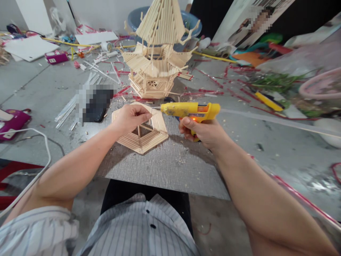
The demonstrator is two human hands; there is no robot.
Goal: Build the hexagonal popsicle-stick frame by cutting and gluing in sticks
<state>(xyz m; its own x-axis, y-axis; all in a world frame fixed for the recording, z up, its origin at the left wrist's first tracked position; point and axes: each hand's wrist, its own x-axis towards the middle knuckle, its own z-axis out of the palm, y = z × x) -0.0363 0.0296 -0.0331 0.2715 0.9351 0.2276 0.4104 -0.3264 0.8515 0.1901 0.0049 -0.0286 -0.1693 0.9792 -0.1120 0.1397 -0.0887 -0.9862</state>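
Note:
My right hand [198,131] is wrapped round the grip of a yellow hot glue gun [177,108], its nozzle pointing left and a small orange light glowing on its side. Close to the nozzle tip, my left hand [133,118] is pinched; what its fingertips hold, if anything, is too small to make out. Beneath that hand lies a flat hexagonal frame [157,137] of thin wooden sticks with spokes in the middle, partly covered by the hand. Just behind it stands a tiered pagoda model [160,67] built from the same sticks.
A dark phone [98,105] and clear glue sticks [66,105] lie left of the frame. Behind the pagoda is a blue basin [133,16]. On the right are a yellow utility knife [269,101], red plastic scraps and a pink basket [317,83]. A white cable [48,153] runs at left.

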